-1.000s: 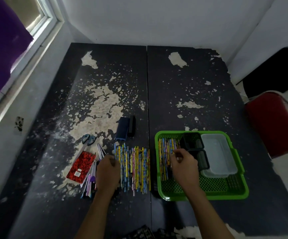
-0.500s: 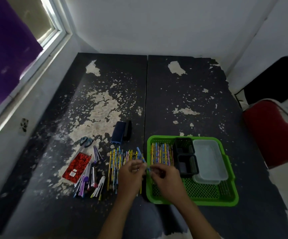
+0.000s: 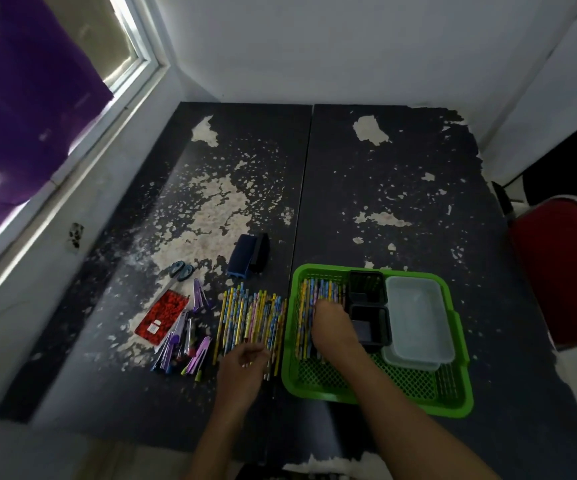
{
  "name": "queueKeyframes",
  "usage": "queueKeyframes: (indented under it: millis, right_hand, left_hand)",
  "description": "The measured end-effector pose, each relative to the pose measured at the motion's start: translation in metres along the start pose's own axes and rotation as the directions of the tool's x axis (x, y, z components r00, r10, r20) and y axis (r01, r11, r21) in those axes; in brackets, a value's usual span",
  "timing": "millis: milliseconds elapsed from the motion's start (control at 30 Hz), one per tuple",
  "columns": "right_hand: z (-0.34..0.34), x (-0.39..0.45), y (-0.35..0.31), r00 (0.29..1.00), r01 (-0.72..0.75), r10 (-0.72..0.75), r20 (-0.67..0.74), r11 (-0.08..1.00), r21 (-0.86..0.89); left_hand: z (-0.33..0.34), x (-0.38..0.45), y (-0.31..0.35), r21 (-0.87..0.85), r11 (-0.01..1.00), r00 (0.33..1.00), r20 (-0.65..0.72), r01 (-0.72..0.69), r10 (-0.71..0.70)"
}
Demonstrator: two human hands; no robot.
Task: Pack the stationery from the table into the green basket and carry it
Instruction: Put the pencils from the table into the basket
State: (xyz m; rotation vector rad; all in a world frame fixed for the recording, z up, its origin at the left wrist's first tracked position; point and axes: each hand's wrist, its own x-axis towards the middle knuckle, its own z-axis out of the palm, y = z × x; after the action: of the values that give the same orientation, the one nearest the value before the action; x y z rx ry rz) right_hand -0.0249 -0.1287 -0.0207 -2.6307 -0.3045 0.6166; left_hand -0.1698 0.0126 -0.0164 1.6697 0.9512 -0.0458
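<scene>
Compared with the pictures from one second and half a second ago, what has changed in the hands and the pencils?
The right hand moved from the meeting point into the green basket, onto its pencils. The left hand went back to the pencil row on the table. Scissors, red notebook and pens stayed.

A red chair [image 3: 564, 268] stands right of the table, a purple curtain [image 3: 20, 109], blurred, covering the window [image 3: 131, 57].

A worn black table [image 3: 384, 188] stands against white walls [image 3: 349, 46], beside a bright window [image 3: 121, 46] and red chair [image 3: 564, 271].
</scene>
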Motion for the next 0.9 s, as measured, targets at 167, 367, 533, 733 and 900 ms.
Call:
queueKeyframes:
  millis: [167,367,533,733,900]
  right_hand:
    - [-0.010,-0.007,0.003,0.998,0.056,-0.057,0.018,0.997,0.048]
    - [-0.026,-0.067,0.028,0.987,0.152,-0.130,-0.094,0.948,0.280]
    - [-0.036,-0.104,0.052,0.998,0.046,-0.027,-0.052,0.912,0.409]
    - [-0.048,-0.114,0.053,0.994,-0.018,0.070,-0.081,0.854,0.520]
    - [-0.043,-0.123,0.053,0.990,-0.029,0.097,-0.101,0.848,0.529]
  left_hand:
    - [-0.001,0.007,0.003,-0.006,1.000,1.000,-0.014,-0.014,0.014]
    - [-0.018,0.036,-0.003,0.199,0.979,0.991,-0.121,-0.038,0.063]
    - [-0.042,0.083,-0.021,0.653,0.756,0.986,-0.097,-0.041,0.137]
    - [-0.059,0.115,-0.029,0.849,0.521,0.977,-0.029,-0.087,0.209]
    - [-0.063,0.114,-0.024,0.833,0.548,0.977,-0.044,-0.080,0.209]
